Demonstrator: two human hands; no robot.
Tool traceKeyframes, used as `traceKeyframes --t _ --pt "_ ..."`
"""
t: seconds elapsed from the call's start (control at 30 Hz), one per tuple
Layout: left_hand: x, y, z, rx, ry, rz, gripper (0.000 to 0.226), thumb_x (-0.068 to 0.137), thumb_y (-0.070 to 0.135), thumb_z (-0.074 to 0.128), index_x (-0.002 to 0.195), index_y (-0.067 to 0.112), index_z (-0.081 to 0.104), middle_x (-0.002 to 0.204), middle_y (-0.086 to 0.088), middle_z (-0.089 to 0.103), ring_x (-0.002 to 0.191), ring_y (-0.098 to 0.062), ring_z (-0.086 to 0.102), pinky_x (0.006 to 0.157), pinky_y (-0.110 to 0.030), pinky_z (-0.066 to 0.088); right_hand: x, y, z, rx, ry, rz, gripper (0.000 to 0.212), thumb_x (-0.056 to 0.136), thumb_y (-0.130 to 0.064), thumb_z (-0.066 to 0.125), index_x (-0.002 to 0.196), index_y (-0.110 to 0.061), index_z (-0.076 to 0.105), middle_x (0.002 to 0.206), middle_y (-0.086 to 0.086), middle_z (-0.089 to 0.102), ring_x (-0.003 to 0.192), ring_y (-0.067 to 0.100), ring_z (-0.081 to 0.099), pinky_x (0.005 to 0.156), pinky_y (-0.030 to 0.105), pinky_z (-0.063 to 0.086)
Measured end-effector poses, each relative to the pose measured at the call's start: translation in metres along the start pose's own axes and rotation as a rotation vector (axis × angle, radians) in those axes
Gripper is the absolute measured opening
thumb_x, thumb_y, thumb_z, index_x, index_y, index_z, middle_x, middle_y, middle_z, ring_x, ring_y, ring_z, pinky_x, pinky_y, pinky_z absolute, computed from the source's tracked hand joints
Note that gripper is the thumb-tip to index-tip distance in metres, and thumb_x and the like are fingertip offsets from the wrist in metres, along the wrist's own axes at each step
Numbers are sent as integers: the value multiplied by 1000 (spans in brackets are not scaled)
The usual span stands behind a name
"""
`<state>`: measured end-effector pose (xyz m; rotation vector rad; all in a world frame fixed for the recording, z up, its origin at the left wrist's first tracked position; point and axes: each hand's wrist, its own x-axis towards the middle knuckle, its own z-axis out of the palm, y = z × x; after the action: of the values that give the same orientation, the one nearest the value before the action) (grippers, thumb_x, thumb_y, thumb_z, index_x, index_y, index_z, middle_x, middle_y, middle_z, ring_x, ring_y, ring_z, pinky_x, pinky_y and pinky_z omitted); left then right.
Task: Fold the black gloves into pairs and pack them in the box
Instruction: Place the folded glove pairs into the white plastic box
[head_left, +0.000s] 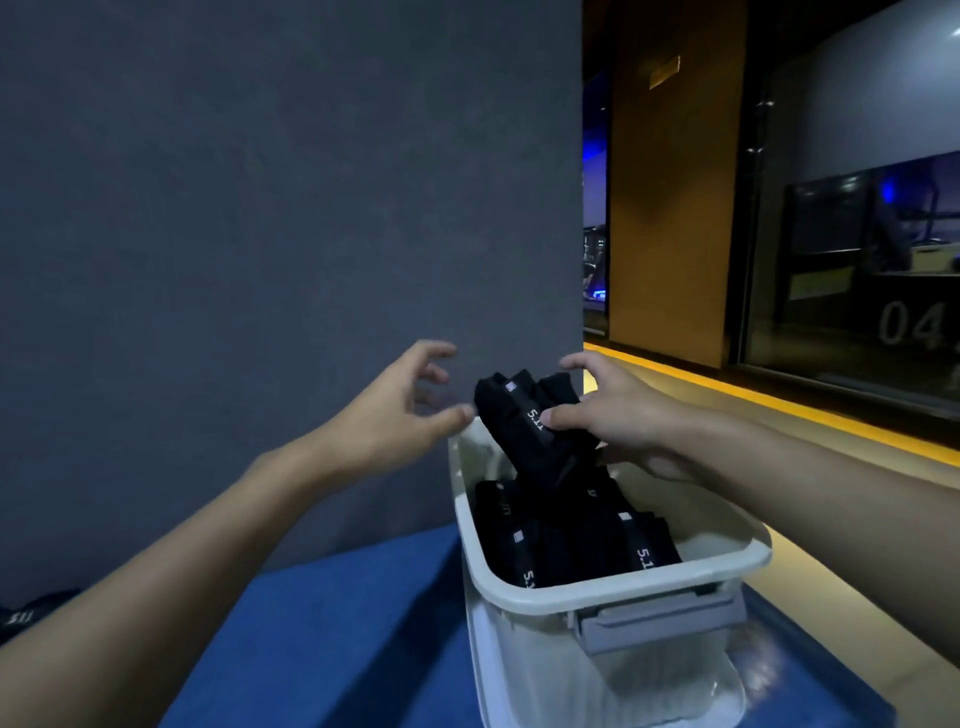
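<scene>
One loose glove (21, 618) is lying far left, unpacked. The left hand (384, 421) is hovering, fingers released. A folded pair (524, 415) is being gripped by the right hand (623, 421) over the box (623, 581), which is already holding several pairs (571, 545).

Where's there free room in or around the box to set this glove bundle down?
Inside the box, bare white shows at the far left corner, below the glove bundle gripped by the right hand; its near end is crowded with packed gloves. Bare blue table lies left of the box, up to the grey wall.
</scene>
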<state>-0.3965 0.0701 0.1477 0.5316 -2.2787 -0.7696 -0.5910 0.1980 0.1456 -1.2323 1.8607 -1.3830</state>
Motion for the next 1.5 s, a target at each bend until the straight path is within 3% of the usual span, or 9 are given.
traceKeyframes --t 0.13,0.23,0.37,0.5,0.67,0.83,1.17,1.33,1.5 --pt "-11 -27 8 125 -150 -46 35 88 38 71 119 32 55 112 16 62 110 5 58 97 -20 46 14 5 14 20 36 83 62 87 -13 70 136 -35 37 114 13 62 81 24 64 52 31 52" --pt "-20 -36 13 127 -225 -66 51 79 59 67 124 37 57 123 20 63 120 5 55 106 -34 45 21 9 30 13 51 122 40 87 -11 70 121 -23 53 103 13 64 78 25 64 60 38 56" --pt "-26 -37 12 183 -239 -59 65 79 64 62 136 36 50 134 24 54 128 6 47 110 -34 42 24 22 50 -20 66 142 23 87 -15 70 107 -15 58 93 14 63 72 25 59 54 30 45" --pt "-27 -35 12 257 -222 -9 58 89 52 64 141 31 48 137 21 51 128 6 45 111 -27 37 32 32 52 -367 86 45 32 83 -36 72 108 -19 60 102 4 64 94 21 62 83 33 52" --pt "-27 -36 13 259 -219 6 51 90 53 62 136 34 51 133 20 54 125 4 48 108 -27 39 35 37 47 -696 69 -33 46 82 -53 67 121 -32 54 127 1 50 124 25 43 105 47 38" --pt "-29 -35 13 201 -236 -5 41 91 50 62 130 39 54 130 22 55 123 9 49 92 -6 35 33 38 31 -508 -165 -211 43 81 -45 73 122 -44 60 139 -20 42 139 10 23 118 39 22" --pt "-31 -32 13 173 -234 -49 47 91 49 64 134 32 53 131 21 56 125 5 51 105 -21 41 43 55 30 -726 -251 -67 69 35 -98 57 100 -74 48 134 -7 45 129 21 39 113 40 33" --pt "-32 -30 13 159 -232 -55 44 91 45 65 132 32 53 131 18 57 125 3 52 108 -27 43 40 55 37 -809 -237 -79 83 45 -91 55 122 -63 46 131 -5 47 128 22 34 111 43 29" --pt "-32 -30 14 162 -227 -55 48 91 46 64 135 30 53 132 17 57 124 2 52 109 -31 43 38 53 36 -795 -230 -49 83 44 -90 57 122 -63 46 129 -1 43 128 26 36 110 44 33"
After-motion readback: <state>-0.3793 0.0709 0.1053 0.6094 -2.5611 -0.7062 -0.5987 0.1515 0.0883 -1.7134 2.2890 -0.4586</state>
